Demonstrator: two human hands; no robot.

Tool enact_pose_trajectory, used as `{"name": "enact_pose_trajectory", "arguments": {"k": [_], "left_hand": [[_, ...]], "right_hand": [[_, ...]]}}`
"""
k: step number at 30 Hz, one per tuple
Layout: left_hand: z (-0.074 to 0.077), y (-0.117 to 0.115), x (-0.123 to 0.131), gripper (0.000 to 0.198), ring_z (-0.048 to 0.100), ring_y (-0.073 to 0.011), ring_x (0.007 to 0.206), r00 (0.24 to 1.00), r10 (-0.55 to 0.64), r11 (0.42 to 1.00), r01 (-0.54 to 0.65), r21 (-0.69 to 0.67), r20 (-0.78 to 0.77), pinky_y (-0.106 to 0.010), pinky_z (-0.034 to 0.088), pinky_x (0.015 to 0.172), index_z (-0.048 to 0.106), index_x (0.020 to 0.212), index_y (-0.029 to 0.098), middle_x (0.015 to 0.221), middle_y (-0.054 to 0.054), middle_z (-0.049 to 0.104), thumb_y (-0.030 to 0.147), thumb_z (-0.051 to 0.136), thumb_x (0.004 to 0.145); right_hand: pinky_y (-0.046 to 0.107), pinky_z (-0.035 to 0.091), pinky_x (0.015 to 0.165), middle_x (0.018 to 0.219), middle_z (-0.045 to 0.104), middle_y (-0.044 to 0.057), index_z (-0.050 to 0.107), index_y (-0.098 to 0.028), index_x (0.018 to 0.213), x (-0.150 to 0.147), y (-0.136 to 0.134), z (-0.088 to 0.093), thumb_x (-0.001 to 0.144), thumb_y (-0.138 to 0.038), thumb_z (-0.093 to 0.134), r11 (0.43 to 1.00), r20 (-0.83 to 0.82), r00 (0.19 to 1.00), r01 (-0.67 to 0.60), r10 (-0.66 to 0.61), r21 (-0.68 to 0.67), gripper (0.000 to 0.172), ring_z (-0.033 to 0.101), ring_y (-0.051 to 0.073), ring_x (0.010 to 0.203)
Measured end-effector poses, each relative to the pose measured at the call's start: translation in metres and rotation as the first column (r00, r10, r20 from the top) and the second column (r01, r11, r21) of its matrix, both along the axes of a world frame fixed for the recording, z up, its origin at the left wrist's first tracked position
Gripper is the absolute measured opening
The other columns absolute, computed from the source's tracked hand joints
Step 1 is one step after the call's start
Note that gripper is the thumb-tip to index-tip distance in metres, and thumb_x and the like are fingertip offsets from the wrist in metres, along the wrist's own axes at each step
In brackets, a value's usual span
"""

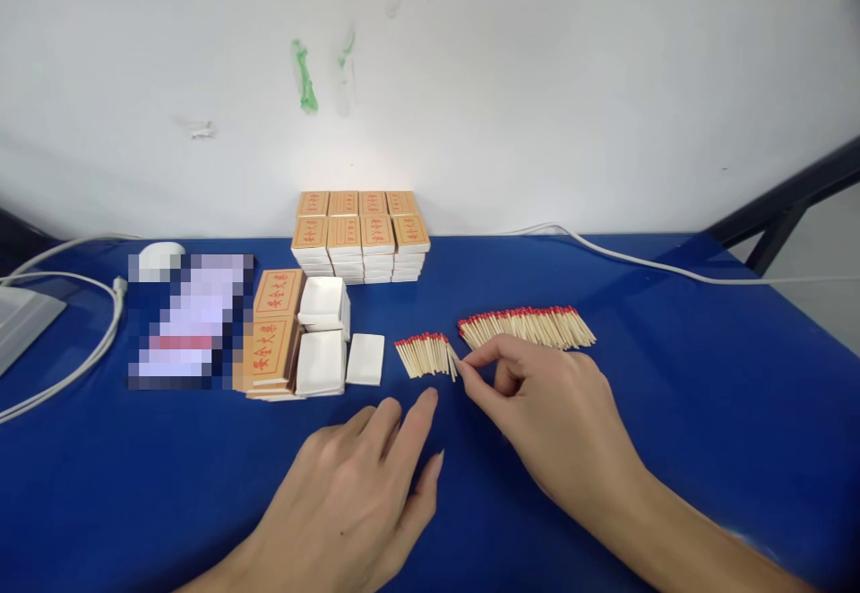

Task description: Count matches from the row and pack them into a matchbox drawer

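Head view: left hand [353,476] palm down over blue table [712,351], fingers apart, forefinger tip just short of small match row [422,356]
Right hand [561,409]: thumb and forefinger tips brought together at right end of that row, beside tilted matches; cannot tell whether one is pinched
Longer match row [537,328] just beyond right hand, red heads toward wall [571,109]
Left of small row: single white tray [366,360], stacked white trays [321,364], then orange-topped boxes [274,349]
More matchboxes [344,233] stacked near wall
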State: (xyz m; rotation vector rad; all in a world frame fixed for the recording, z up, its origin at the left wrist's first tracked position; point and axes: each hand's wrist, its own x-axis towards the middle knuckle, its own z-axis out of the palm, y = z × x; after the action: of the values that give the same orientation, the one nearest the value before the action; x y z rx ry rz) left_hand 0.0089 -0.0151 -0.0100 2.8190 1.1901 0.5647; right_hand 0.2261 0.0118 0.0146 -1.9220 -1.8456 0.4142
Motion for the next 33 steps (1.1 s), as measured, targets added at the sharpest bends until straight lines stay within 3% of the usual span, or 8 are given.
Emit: {"name": "enact_pose_trajectory", "arguments": {"k": [3, 8, 22, 30, 33], "left_hand": [[0.001, -0.001, 0.0, 0.043, 0.071, -0.0214, 0.065, 1.0, 0.001, 1.0, -0.001, -0.007, 0.0, -0.037, 0.055, 0.049, 0.056, 0.147, 0.01, 0.089, -0.004, 0.068, 0.026, 0.054, 0.108], [0.002, -0.001, -0.001, 0.043, 0.072, -0.0223, 0.065, 1.0, 0.002, 1.0, -0.002, -0.01, -0.007, -0.038, 0.057, 0.049, 0.056, 0.147, 0.01, 0.089, -0.004, 0.068, 0.026, 0.055, 0.107], [0.001, -0.001, 0.0, 0.042, 0.07, -0.0204, 0.064, 1.0, -0.002, 1.0, 0.002, -0.019, -0.01, -0.037, 0.055, 0.048, 0.056, 0.147, 0.01, 0.088, -0.003, 0.067, 0.027, 0.054, 0.108], [0.001, 0.001, 0.001, 0.041, 0.07, -0.0209, 0.063, 1.0, -0.009, 1.0, 0.009, -0.008, -0.018, -0.038, 0.055, 0.048, 0.058, 0.146, 0.01, 0.089, -0.003, 0.067, 0.027, 0.054, 0.109], [0.001, 0.001, 0.001, 0.041, 0.07, -0.021, 0.064, 1.0, -0.009, 1.0, 0.009, -0.012, -0.017, -0.038, 0.055, 0.048, 0.058, 0.146, 0.01, 0.089, -0.003, 0.067, 0.027, 0.054, 0.109]], "right_hand": [[0.031, 0.037, 0.056, 0.05, 0.059, -0.008, 0.076, -0.028, 0.077, -0.009, 0.008, 0.008, 0.092, -0.033, 0.074, 0.993, -0.06, 0.998, 0.007, -0.014, -0.114, 0.016, 0.058, 0.016, 0.05], [0.034, 0.038, 0.06, 0.056, 0.064, -0.005, 0.074, -0.027, 0.076, -0.013, 0.018, 0.007, 0.091, -0.035, 0.071, 0.987, -0.075, 0.997, 0.016, -0.028, -0.158, 0.017, 0.06, 0.018, 0.058], [0.031, 0.038, 0.052, 0.05, 0.057, -0.007, 0.072, -0.025, 0.072, -0.008, 0.015, 0.001, 0.088, -0.033, 0.071, 0.995, -0.232, 0.973, -0.009, -0.016, -0.104, 0.018, 0.05, 0.014, 0.049], [0.031, 0.04, 0.056, 0.052, 0.059, -0.006, 0.072, -0.025, 0.074, -0.011, 0.019, -0.002, 0.089, -0.032, 0.071, 0.999, -0.231, 0.973, -0.016, 0.005, -0.049, 0.017, 0.052, 0.015, 0.051], [0.031, 0.038, 0.055, 0.051, 0.056, -0.006, 0.071, -0.025, 0.07, -0.011, 0.018, 0.0, 0.091, -0.035, 0.069, 0.998, -0.223, 0.975, -0.021, 0.009, -0.051, 0.024, 0.051, 0.015, 0.051]]}}
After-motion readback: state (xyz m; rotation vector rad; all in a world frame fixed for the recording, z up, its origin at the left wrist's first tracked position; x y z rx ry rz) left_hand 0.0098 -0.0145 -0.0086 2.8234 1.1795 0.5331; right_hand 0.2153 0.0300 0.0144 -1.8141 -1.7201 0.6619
